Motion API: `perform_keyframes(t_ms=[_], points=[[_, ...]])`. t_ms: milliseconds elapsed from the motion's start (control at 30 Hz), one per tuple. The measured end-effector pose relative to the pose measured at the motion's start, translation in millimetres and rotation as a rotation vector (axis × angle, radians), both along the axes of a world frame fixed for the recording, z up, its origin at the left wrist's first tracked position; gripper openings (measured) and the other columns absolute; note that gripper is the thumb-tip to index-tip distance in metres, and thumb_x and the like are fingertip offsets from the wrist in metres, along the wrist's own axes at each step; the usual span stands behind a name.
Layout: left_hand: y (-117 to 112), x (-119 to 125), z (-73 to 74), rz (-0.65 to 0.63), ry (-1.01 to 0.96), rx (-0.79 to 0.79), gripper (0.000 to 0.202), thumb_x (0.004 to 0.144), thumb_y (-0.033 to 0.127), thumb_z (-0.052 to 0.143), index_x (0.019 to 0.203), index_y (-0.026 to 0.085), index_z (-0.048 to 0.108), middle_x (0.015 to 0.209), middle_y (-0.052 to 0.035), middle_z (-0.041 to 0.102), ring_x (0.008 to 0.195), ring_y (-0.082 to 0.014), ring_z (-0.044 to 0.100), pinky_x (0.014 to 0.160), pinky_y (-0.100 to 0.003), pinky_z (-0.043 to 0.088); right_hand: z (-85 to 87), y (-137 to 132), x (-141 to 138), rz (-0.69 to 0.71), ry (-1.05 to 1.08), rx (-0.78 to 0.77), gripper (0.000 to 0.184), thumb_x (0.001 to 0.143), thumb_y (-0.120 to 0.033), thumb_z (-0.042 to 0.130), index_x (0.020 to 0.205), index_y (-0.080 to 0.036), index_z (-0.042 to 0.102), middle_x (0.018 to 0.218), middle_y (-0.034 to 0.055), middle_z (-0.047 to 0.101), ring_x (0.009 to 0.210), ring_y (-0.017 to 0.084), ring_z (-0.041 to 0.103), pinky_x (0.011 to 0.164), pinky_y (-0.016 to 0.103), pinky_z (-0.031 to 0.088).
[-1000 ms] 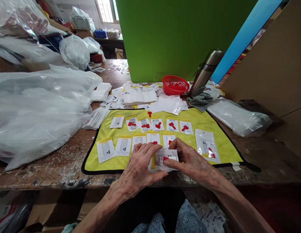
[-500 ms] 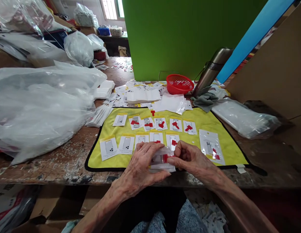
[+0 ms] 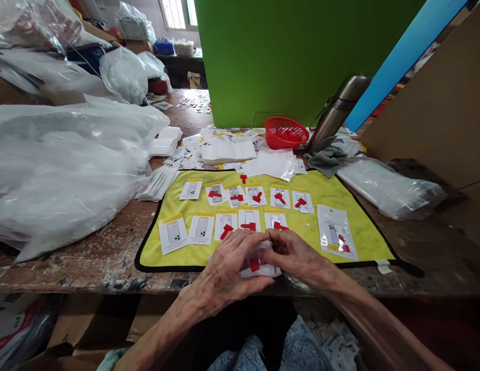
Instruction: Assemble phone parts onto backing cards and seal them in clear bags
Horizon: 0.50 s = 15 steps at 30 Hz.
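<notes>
My left hand [image 3: 228,268] and my right hand [image 3: 296,255] meet at the near edge of a yellow mat [image 3: 328,193]. Together they pinch a small clear packet with a white card and a red tab [image 3: 255,265]. Both hands are closed on it. On the mat lie two rows of white cards with phone pictures [image 3: 201,228], several bearing red tabs [image 3: 248,225]. A larger clear packet [image 3: 334,232] lies on the mat to the right of my hands.
Big clear plastic bags [image 3: 65,165] fill the left of the wooden table [image 3: 88,263]. Stacks of white cards and sleeves [image 3: 228,152], a red basket [image 3: 285,132], a steel flask [image 3: 338,111], a grey cloth [image 3: 325,158] and a green board [image 3: 297,56] stand behind the mat.
My hands have drawn closer together over the packet. The red tab now sits lower, between my fingers, and the cards behind my hands show more.
</notes>
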<state>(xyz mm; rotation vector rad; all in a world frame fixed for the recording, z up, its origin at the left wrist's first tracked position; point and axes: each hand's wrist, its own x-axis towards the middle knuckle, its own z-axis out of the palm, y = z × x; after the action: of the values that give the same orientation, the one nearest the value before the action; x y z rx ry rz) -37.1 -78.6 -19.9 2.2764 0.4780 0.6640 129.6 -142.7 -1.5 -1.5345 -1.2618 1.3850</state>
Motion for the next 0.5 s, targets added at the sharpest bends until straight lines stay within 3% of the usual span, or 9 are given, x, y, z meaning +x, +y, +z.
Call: perform_keyframes(t_ms=[67,167,267,367,433,500], points=[[1,-2,2.2,0.005,0.009,-0.002,0.054,0.071,0.025,0.074,0.119,0.021,0.050,0.113,-0.0082,0.061,0.106,-0.0230,0.056,0.092,-0.039,0.047,-0.5,0,2,0.051,0.097,-0.077,0.033,0.077,-0.050,0.061,0.080,-0.017,0.054,0.072,-0.0010,0.054,0.066,0.012,0.050,0.058,0.025,0.040],[2,-2,6.9,-0.038,0.016,-0.053,0.059,0.066,0.030,0.078,0.119,0.022,0.052,0.112,-0.0074,0.061,0.106,-0.0232,0.056,0.093,-0.039,0.047,-3.1,1,4,0.041,-0.012,-0.023,0.028,0.077,-0.043,0.064,0.076,-0.016,0.055,0.063,-0.0047,0.045,0.057,0.009,0.041,0.051,0.022,0.033],[5,-2,11.4,0.029,-0.011,-0.291,0.060,0.067,0.037,0.078,0.119,0.022,0.051,0.109,-0.0067,0.061,0.100,-0.0213,0.058,0.087,-0.036,0.050,-2.6,2,4,0.055,-0.004,0.009,0.024,0.077,-0.039,0.064,0.075,-0.016,0.056,0.065,-0.0046,0.047,0.059,0.009,0.042,0.054,0.022,0.034],[11,-2,13.8,0.134,-0.056,-0.561,0.027,0.081,0.038,0.061,0.096,0.017,0.058,0.087,-0.0043,0.063,0.080,-0.0154,0.059,0.073,-0.029,0.050,5.2,2,4,0.080,0.163,-0.087,0.030,0.079,-0.045,0.063,0.079,-0.016,0.056,0.074,-0.0016,0.055,0.068,0.012,0.050,0.062,0.024,0.040],[14,-2,14.9,0.120,-0.074,-0.663,0.022,0.082,0.036,0.058,0.079,0.015,0.057,0.074,-0.0016,0.059,0.069,-0.0121,0.055,0.066,-0.026,0.047,11.1,0,6,0.075,0.238,-0.131,0.034,0.075,-0.049,0.066,0.080,-0.017,0.054,0.076,-0.0014,0.056,0.071,0.012,0.052,0.063,0.024,0.040],[14,-1,16.2,0.094,-0.072,-0.751,0.023,0.080,0.037,0.059,0.075,0.015,0.057,0.071,0.0000,0.056,0.065,-0.0103,0.051,0.062,-0.023,0.044,14.1,-1,9,0.067,0.268,-0.143,0.038,0.071,-0.050,0.069,0.079,-0.018,0.051,0.073,-0.0024,0.054,0.068,0.011,0.050,0.060,0.022,0.038]])
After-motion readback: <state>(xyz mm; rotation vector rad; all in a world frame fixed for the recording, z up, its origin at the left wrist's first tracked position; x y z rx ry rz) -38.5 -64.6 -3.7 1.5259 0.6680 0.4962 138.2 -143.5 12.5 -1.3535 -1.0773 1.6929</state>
